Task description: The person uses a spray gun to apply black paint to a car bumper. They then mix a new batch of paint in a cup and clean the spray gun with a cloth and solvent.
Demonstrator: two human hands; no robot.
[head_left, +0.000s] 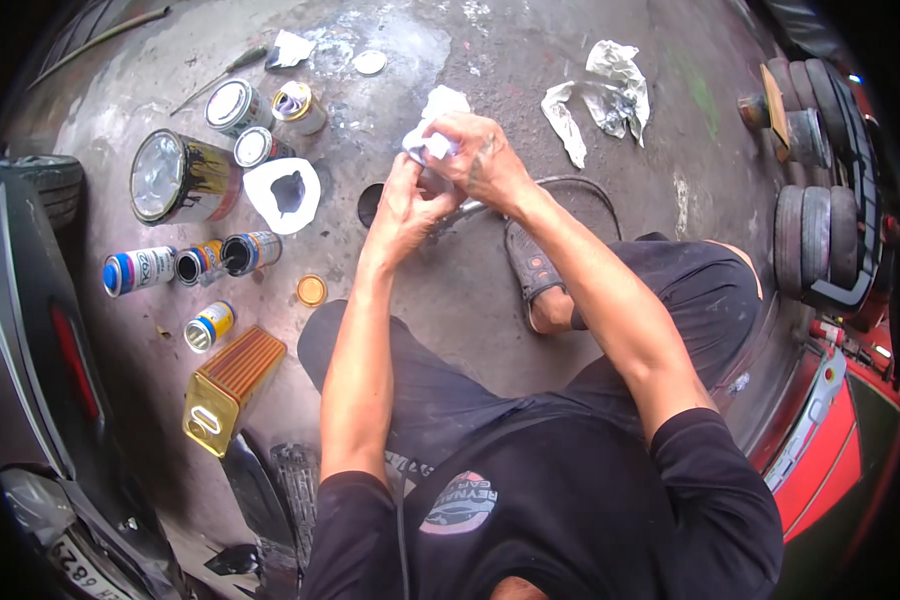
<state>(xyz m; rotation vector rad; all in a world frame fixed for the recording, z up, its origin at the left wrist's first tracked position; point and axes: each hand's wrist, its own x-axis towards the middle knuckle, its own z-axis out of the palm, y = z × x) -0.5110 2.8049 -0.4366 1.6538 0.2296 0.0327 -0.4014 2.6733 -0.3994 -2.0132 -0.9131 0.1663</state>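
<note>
Both hands meet over the floor in front of me, around a crumpled white rag (446,101). My right hand (482,160) is closed on the rag from above. Just below and left of it, my left hand (402,212) has its fingers curled, pressed against the same bundle. A shiny metal part shows under the hands, mostly hidden, so its kind cannot be made out. Close beside it a dark hose (582,182) curves away to the right along the floor. A dark round thing (370,204) lies left of my left wrist.
At the left stand a large paint can (178,178), smaller cans (232,105), open tins (252,252) and a gold rectangular can (232,385). A white sheet with a black patch (282,195) and a gold lid (311,291) lie nearby. Stained paper (610,95) lies right; tyres (815,235) beyond.
</note>
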